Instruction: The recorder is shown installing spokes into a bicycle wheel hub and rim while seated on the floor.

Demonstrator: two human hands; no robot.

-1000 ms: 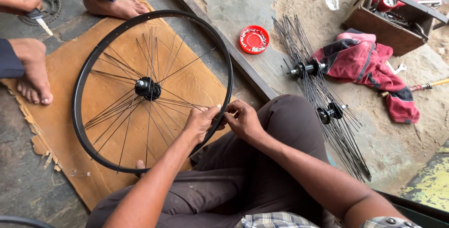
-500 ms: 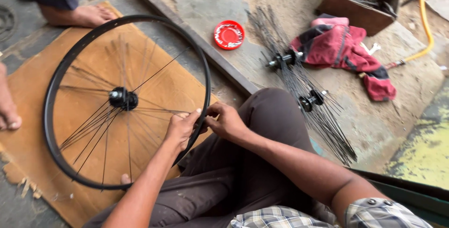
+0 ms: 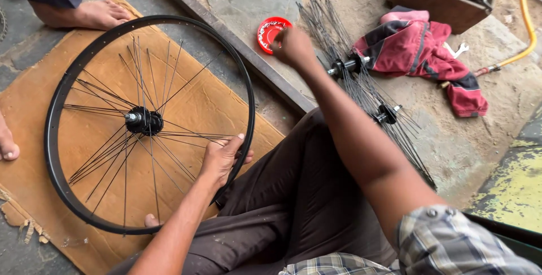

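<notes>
The black wheel rim (image 3: 68, 83) lies flat on the cardboard sheet (image 3: 214, 108). Its edge at 4 o'clock is gripped by the left hand (image 3: 223, 156). The right hand (image 3: 292, 46) is extended over the red lid (image 3: 271, 31); fingers apparently curled, contents not discernible.

Wheel rim (image 3: 68, 89): black metal, matt, smooth. Spokes (image 3: 107, 156): thin dark metal wire. Hub (image 3: 144, 121): black metal with a bright axle end. Cardboard sheet (image 3: 197, 106): brown, matt, frayed edges. Round lid (image 3: 270, 33): glossy red. Cloth (image 3: 420, 55): red, crumpled.
</notes>
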